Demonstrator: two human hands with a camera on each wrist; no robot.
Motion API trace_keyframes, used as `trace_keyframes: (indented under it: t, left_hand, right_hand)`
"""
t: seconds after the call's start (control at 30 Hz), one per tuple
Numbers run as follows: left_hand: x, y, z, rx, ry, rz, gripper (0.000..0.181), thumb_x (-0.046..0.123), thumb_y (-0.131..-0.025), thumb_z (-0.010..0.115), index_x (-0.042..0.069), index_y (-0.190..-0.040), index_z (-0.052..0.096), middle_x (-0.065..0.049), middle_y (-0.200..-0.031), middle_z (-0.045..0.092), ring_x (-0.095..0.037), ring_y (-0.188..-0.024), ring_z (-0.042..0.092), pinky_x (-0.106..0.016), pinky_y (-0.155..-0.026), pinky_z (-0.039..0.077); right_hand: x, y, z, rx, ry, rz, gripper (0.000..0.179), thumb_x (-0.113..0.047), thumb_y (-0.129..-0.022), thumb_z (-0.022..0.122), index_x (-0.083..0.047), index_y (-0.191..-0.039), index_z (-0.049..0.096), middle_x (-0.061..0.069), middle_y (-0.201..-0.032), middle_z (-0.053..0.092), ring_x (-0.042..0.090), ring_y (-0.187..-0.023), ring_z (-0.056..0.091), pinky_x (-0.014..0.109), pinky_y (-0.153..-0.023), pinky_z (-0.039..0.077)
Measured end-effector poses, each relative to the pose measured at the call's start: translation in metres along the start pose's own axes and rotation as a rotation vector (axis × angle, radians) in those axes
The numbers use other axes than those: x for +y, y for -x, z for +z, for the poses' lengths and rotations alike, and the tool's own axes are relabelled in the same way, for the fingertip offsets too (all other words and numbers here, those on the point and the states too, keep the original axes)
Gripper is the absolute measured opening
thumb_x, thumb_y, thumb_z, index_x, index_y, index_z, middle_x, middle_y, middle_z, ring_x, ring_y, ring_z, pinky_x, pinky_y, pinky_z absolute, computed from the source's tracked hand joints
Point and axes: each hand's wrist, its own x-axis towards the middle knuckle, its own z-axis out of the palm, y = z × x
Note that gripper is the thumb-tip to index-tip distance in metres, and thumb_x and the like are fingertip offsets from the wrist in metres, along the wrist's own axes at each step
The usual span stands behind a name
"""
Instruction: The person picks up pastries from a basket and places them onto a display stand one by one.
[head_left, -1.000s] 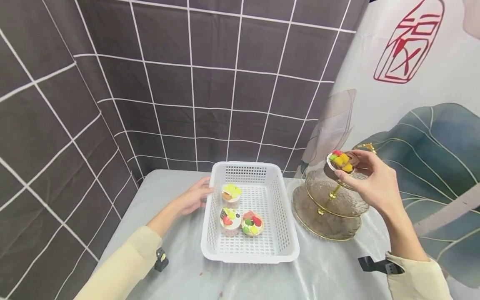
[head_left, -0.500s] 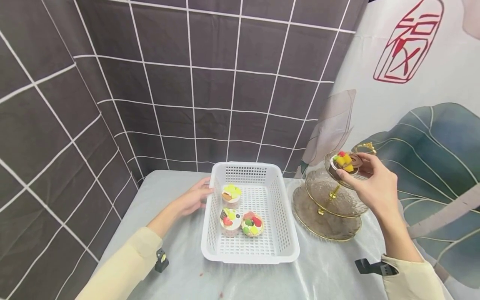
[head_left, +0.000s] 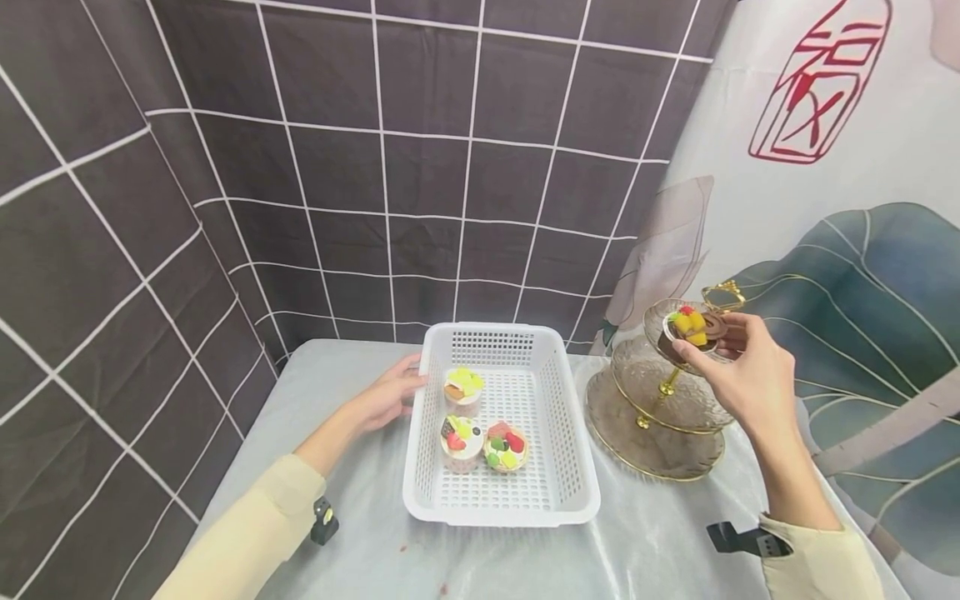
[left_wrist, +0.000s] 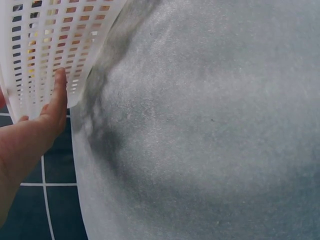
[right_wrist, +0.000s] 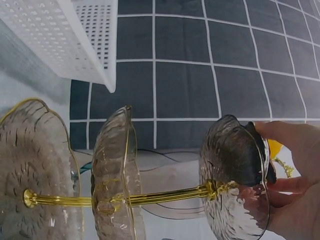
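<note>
My right hand (head_left: 750, 375) pinches a chocolate cupcake (head_left: 690, 327) topped with yellow fruit pieces, a red berry and a brown swirl. The cupcake is at the small top plate of a three-tier glass cake stand (head_left: 652, 454) with gold trim. In the right wrist view, its dark base shows through the ribbed top plate (right_wrist: 212, 155), with my fingers behind the rim. My left hand (head_left: 382, 400) touches the left side of a white plastic basket (head_left: 592, 475). In the left wrist view, one straight finger (left_wrist: 60, 92) lies along the slotted wall.
Three fruit-topped cupcakes sit in the basket's left half: one with yellow topping (head_left: 463, 385), one with a strawberry (head_left: 461, 442), one with red and green fruit (head_left: 506, 448). A gold handle (head_left: 723, 296) rises above the stand. Dark gridded cloth (head_left: 420, 183) hangs behind the table.
My right hand has shifted slightly right and down with the chocolate cupcake, settling it closer into the top plate. The left hand and basket have stayed where they were.
</note>
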Motion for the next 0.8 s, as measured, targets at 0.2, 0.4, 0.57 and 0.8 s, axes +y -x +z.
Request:
trace_keyframes:
  t: [0.2, 0.4, 0.57, 0.8]
  left_hand:
    - [0.002, 0.001, 0.001, -0.006, 0.015, 0.003, 0.067, 0.013, -0.112, 0.046, 0.012, -0.17, 0.012, -0.026, -0.166, 0.028, -0.046, -0.153, 0.034, -0.063, -0.114, 0.046]
    - [0.0, 0.0, 0.0, -0.015, 0.02, 0.013, 0.066, 0.013, -0.112, 0.045, 0.01, -0.169, 0.011, -0.028, -0.166, 0.026, -0.047, -0.153, 0.033, -0.063, -0.115, 0.044]
    - [-0.001, 0.0, -0.001, -0.001, 0.021, 0.014, 0.065, 0.012, -0.112, 0.045, 0.01, -0.169, 0.014, -0.027, -0.166, 0.028, -0.047, -0.152, 0.035, -0.063, -0.114, 0.046]
    - [0.001, 0.0, 0.0, -0.007, 0.018, 0.006, 0.067, 0.014, -0.112, 0.047, 0.012, -0.169, 0.014, -0.026, -0.166, 0.028, -0.046, -0.152, 0.035, -0.061, -0.113, 0.047]
  right_hand:
    - [0.0, 0.002, 0.005, 0.032, -0.009, 0.0, 0.079, -0.045, -0.091, 0.083, 0.002, -0.148, 0.053, 0.028, -0.126, 0.068, 0.042, -0.11, 0.068, 0.013, -0.078, 0.04]
    - [-0.003, 0.005, 0.008, 0.035, -0.02, 0.014, 0.083, -0.044, -0.093, 0.082, 0.004, -0.15, 0.046, 0.031, -0.131, 0.063, 0.045, -0.115, 0.064, 0.049, -0.097, 0.055]
    - [-0.006, 0.004, 0.007, 0.034, -0.004, -0.051, 0.079, -0.038, -0.092, 0.084, 0.008, -0.145, 0.048, 0.031, -0.127, 0.061, 0.047, -0.116, 0.06, 0.063, -0.097, 0.051]
    - [-0.017, 0.006, -0.004, 0.146, -0.014, -0.145, 0.075, -0.024, -0.084, 0.09, 0.009, -0.141, 0.053, 0.031, -0.128, 0.06, 0.049, -0.12, 0.057, 0.063, -0.096, 0.044]
